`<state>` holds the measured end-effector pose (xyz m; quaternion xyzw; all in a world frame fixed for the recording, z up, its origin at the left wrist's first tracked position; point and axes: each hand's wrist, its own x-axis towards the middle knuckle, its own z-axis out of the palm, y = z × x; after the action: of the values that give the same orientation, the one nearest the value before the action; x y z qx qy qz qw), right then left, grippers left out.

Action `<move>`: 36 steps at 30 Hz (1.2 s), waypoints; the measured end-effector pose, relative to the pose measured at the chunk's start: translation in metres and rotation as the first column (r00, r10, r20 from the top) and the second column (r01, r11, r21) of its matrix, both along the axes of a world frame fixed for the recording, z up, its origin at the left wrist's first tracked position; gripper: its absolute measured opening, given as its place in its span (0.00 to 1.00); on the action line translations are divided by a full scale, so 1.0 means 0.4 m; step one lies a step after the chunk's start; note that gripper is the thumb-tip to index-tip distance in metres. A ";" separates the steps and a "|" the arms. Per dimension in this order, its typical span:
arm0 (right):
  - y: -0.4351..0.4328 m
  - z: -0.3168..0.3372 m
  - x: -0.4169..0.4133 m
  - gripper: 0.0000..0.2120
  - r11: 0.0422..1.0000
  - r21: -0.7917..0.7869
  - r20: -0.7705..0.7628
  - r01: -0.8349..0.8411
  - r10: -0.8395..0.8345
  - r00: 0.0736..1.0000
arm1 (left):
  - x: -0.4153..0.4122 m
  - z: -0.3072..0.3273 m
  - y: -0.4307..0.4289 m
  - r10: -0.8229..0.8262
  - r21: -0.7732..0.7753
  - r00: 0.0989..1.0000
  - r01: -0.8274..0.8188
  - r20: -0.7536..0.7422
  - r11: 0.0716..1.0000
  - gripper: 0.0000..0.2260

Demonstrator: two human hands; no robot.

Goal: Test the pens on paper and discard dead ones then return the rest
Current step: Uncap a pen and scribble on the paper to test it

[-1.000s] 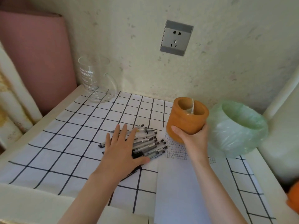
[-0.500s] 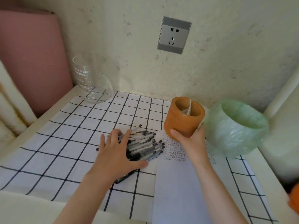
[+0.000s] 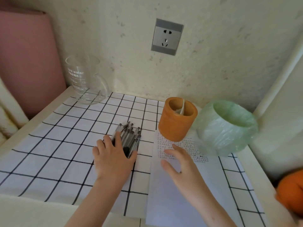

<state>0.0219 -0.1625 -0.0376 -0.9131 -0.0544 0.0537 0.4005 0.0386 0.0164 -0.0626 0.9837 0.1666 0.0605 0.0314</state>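
Several clear pens with black tips (image 3: pixel 129 136) lie bunched on the checked cloth (image 3: pixel 65 145). My left hand (image 3: pixel 113 156) curls round their near ends and gathers them together. An orange pen holder (image 3: pixel 177 119) stands upright behind a white paper sheet (image 3: pixel 183 185) that has rows of small pen marks at its far end. My right hand (image 3: pixel 177 163) hovers open over the paper, just in front of the holder, touching nothing. A small bin lined with a green bag (image 3: pixel 227 128) stands right of the holder.
A clear glass jug (image 3: pixel 85 81) stands at the back left by the wall. A grey wall socket (image 3: pixel 167 36) is above. A pink panel (image 3: pixel 27 59) borders the left side. An orange object (image 3: pixel 291 194) sits at the right edge.
My right hand has let go of the orange holder, which now stands on the table, and drawn back over the paper. My left hand has pulled the pens into a tighter bunch.
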 end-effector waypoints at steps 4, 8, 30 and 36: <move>-0.014 -0.005 0.007 0.21 0.990 -0.140 0.012 -0.019 0.021 1.000 | -0.005 0.001 -0.024 0.016 -0.001 0.999 -0.016 -0.043 1.000 0.39; -0.026 -0.005 0.026 0.27 0.972 -0.231 -0.044 -0.034 0.024 0.999 | -0.005 0.012 -0.033 -0.052 -0.055 0.998 0.055 0.039 0.997 0.39; -0.042 -0.058 0.020 0.52 0.803 -0.510 -0.220 -0.307 0.224 0.950 | -0.017 -0.025 -0.025 -0.218 -0.143 0.965 0.198 -0.145 0.970 0.47; -0.039 -0.033 0.021 0.38 0.827 -0.472 -0.253 -0.305 0.204 0.946 | 0.000 -0.001 -0.010 -0.257 -0.174 0.957 0.233 -0.135 0.957 0.43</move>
<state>0.0302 -0.1781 -0.0507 -0.9607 -0.1214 0.2068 0.1400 0.0388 0.0123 -0.0628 0.9929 0.0492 -0.0342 0.1023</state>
